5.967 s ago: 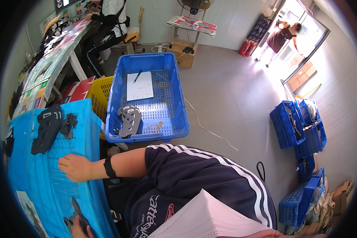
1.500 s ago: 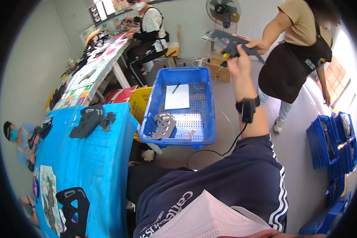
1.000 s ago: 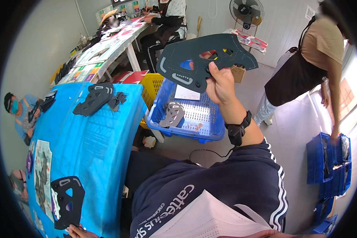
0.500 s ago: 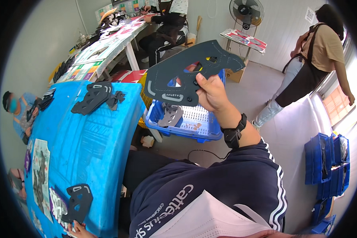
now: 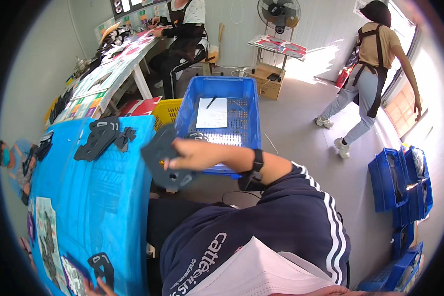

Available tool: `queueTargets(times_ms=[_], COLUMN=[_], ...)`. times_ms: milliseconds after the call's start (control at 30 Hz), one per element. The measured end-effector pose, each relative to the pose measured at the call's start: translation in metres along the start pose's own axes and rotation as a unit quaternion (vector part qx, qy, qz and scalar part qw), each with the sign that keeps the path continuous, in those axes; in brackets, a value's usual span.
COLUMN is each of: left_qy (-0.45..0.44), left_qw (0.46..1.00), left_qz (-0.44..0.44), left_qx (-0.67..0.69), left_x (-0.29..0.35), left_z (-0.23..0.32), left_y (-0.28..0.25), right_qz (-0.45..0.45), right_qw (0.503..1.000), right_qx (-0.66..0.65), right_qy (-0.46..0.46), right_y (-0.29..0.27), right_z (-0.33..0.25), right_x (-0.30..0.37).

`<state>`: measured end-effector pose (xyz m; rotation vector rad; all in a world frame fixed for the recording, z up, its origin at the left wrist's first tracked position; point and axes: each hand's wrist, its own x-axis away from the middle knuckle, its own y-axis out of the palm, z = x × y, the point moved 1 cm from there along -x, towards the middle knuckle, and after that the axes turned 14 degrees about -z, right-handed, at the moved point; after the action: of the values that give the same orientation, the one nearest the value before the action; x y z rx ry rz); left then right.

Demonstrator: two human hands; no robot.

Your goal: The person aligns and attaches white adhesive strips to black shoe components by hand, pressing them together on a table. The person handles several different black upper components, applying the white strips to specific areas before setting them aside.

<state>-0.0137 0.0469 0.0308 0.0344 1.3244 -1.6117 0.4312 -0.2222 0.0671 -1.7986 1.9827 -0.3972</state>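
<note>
My right hand (image 5: pixel 195 154) is closed on a dark grey flat panel (image 5: pixel 157 153) with cut-out holes, blurred by motion. It is held above the gap between the blue-covered table (image 5: pixel 118 197) and the blue plastic crate (image 5: pixel 255 118). At the lower left, the fingers of my left hand (image 5: pixel 101 287) grip the lower end of a second dark cut-out panel (image 5: pixel 101 266). Beside that hand lies a white and purple printed piece (image 5: pixel 74 274). In the crate are a white paper sheet (image 5: pixel 212 112) with a pen on it and a dark panel partly hidden by my forearm.
Several dark panels (image 5: pixel 99 138) and scraps (image 5: pixel 127 137) lie on the table's far part. A yellow crate (image 5: pixel 166 111) stands behind it. One person (image 5: pixel 372 64) walks at the right; others sit at the back and far left. Blue bins (image 5: pixel 387 180) are stacked at right.
My right hand has swung the panel left and down from over the crate toward the table, uncovering the paper and pen. My left hand and its panel sit lower. The walking person has stepped on.
</note>
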Motion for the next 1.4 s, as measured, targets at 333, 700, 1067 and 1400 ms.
queueTargets(times_ms=[333, 700, 1067, 1400], left_qy=[0.081, -0.098, -0.229, -0.180], left_qw=[0.853, 0.841, 0.777, 0.755], left_qz=[-0.396, -0.195, -0.148, -0.191], left_qx=[0.330, 0.494, 0.568, 0.602], left_x=[-0.046, -0.052, -0.039, -0.041], left_z=[0.116, 0.075, 0.036, 0.047], left_y=[0.064, 0.089, 0.105, 0.096], right_qz=[-0.263, 0.123, 0.287, 0.250], right_qw=[0.956, 0.991, 0.897, 0.876], right_qx=[0.110, 0.018, -0.215, -0.291], right_qy=[-0.076, -0.057, -0.259, -0.293], right_y=[0.079, 0.055, 0.056, 0.064], right_z=[-0.051, -0.016, -0.019, -0.008], right_x=[-0.065, -0.085, -0.077, -0.072])
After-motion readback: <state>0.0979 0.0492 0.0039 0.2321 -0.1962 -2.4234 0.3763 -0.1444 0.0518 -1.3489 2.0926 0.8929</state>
